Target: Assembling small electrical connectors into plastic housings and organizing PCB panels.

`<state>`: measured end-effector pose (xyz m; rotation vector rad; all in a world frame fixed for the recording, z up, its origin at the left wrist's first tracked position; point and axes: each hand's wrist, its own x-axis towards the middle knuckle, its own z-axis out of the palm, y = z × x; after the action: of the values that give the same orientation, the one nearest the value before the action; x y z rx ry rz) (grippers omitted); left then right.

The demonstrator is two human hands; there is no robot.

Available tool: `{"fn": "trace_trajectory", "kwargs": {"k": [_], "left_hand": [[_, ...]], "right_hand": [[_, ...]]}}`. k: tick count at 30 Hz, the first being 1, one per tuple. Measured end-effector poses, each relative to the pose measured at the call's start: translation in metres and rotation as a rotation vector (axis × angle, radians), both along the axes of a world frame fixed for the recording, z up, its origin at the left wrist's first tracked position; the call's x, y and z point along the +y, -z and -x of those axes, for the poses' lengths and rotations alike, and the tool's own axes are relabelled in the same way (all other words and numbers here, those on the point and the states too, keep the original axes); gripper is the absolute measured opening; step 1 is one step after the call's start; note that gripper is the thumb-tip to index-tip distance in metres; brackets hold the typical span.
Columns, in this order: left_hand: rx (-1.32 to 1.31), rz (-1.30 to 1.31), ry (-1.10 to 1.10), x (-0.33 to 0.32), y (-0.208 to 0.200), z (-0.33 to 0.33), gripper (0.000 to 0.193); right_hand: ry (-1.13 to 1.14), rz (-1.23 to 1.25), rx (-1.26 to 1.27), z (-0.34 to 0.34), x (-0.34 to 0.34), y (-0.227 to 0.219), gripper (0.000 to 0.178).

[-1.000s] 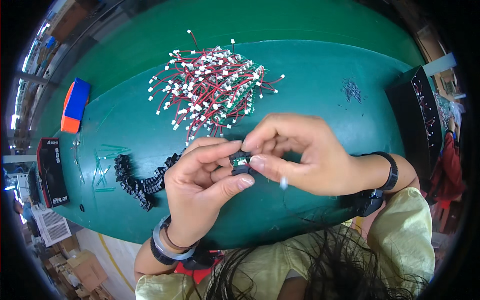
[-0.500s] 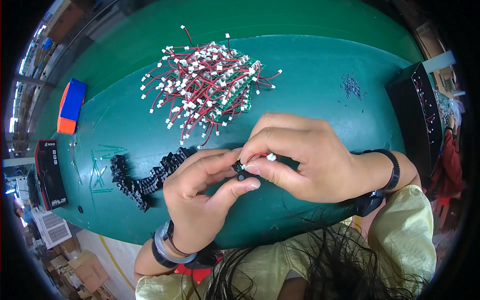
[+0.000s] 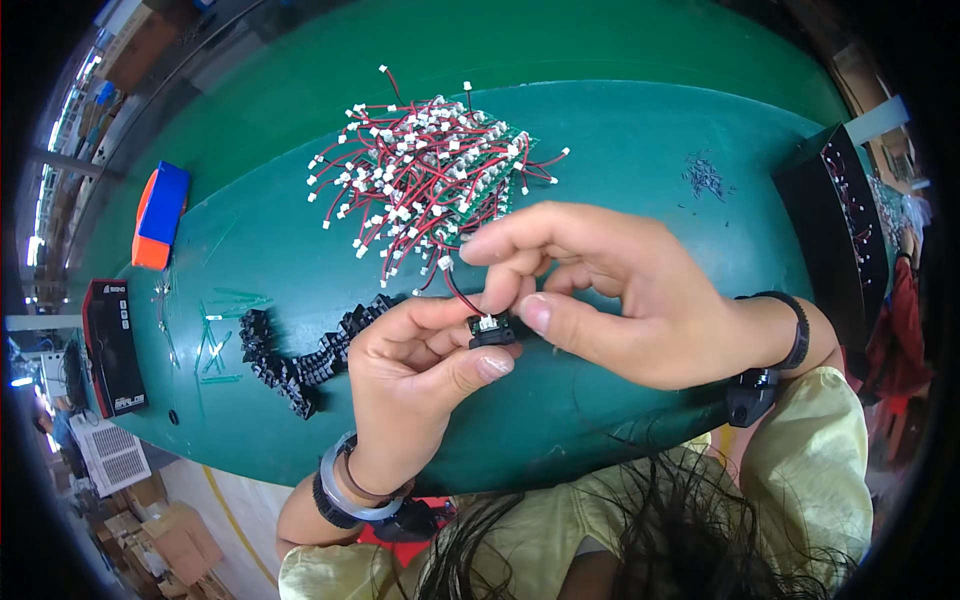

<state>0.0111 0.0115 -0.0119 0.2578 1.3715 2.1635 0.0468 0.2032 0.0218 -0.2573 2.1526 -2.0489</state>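
My left hand [image 3: 410, 365] pinches a small black plastic housing [image 3: 490, 338] between thumb and fingers. In it sits a little green circuit board with a white connector socket [image 3: 487, 323]. A short red and black wire [image 3: 459, 292] rises from the socket to a white plug. Just right of the housing, my right hand [image 3: 645, 305] has its fingers apart and seems to hold nothing. Beyond the hands lies a heap of circuit boards with red and black wires [image 3: 430, 175] and white plugs. Left of my left hand, black plastic housings [image 3: 320, 362] stand in a curved row.
Several thin green strips [image 3: 212, 345] lie at the left, near a blue and orange tape roll [image 3: 163, 215] and a black and red box [image 3: 115, 345]. Small dark pieces [image 3: 705, 177] are scattered at the far right, before a black box [image 3: 828, 240] holding wired parts.
My right hand has let go of the wire and drawn slightly back, its fingers spreading. The wire now stands up from the housing, which stays in my left hand.
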Motion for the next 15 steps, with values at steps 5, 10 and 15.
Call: {"fn": "trace_trajectory", "kwargs": {"k": [5, 10, 15], "left_hand": [[0.030, 0.036, 0.030, -0.007, 0.002, -0.002, 0.034], [0.042, 0.105, 0.157, 0.003, 0.000, -0.005, 0.040], [0.155, 0.307, 0.193, 0.008, 0.001, -0.010, 0.041]], "right_hand": [[-0.014, 0.071, -0.066, 0.005, -0.008, 0.005, 0.029], [0.051, -0.109, 0.146, -0.001, -0.005, 0.015, 0.007], [0.212, -0.309, 0.443, -0.032, 0.020, 0.003, 0.008]]}}
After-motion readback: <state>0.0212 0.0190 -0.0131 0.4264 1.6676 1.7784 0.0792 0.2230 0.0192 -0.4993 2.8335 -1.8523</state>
